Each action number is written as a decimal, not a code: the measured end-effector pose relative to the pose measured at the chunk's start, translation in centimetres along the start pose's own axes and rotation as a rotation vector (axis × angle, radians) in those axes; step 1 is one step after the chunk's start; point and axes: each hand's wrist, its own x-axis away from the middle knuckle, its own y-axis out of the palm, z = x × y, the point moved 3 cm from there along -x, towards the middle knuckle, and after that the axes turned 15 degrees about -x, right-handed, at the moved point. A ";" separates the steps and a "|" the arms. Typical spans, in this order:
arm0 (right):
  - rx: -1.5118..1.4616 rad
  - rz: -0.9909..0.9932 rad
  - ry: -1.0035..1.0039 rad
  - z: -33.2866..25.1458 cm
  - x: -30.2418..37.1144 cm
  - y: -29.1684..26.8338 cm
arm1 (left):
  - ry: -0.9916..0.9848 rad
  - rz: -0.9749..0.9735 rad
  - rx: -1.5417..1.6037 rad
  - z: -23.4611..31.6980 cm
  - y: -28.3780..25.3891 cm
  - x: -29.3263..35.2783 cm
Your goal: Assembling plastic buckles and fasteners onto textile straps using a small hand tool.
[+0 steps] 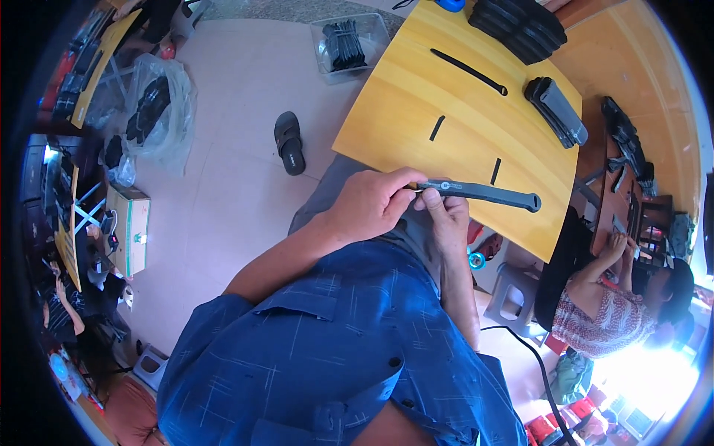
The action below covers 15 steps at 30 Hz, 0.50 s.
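Observation:
My right hand (448, 219) is closed on a dark grey strap (491, 192), its thumb pressed near the inner end. The strap has a pale printed mark and a rounded tip with a slot, pointing right over the table edge. My left hand (381, 199) pinches at the strap's inner end. A small thin thing shows between its fingertips, too small to name. On the yellow wooden table (401, 97) lie another black strap (468, 71) and two short black strips, one to the left (437, 128) and one nearer (496, 172).
Bundled straps (556, 111) and a black stack (517, 28) lie on the table's far side. A clear bin (349, 46) of dark strips and a black slipper (289, 143) are on the floor. A person (606, 308) works at the right; a grey stool (515, 293) stands between us.

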 end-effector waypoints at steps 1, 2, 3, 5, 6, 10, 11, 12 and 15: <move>-0.007 -0.030 -0.003 -0.1 0.0 0.2 | -0.002 -0.003 -0.012 0.0 -0.1 0.1; -0.013 -0.060 -0.005 -0.2 0.1 0.3 | -0.003 0.001 -0.012 0.1 -0.1 0.1; -0.012 -0.060 -0.002 -0.1 0.0 0.3 | 0.007 -0.009 -0.014 0.2 -0.1 -0.1; -0.014 -0.050 -0.019 0.0 -0.1 0.2 | 0.014 -0.020 -0.013 0.4 -0.3 -0.4; -0.012 -0.053 -0.019 -0.1 0.0 0.2 | 0.030 -0.018 -0.004 0.6 -0.4 -0.5; -0.036 -0.077 -0.080 -0.3 0.2 0.3 | 0.073 0.024 -0.015 0.5 -0.1 -0.3; -0.037 -0.078 -0.105 -0.4 0.3 0.4 | 0.070 0.023 -0.015 0.7 -0.1 -0.2; -0.037 -0.077 -0.105 -0.3 0.3 0.3 | 0.060 0.034 -0.013 1.0 -0.1 -0.2; -0.007 -0.084 -0.145 -0.3 0.6 0.3 | 0.027 0.056 -0.026 1.5 -0.1 0.0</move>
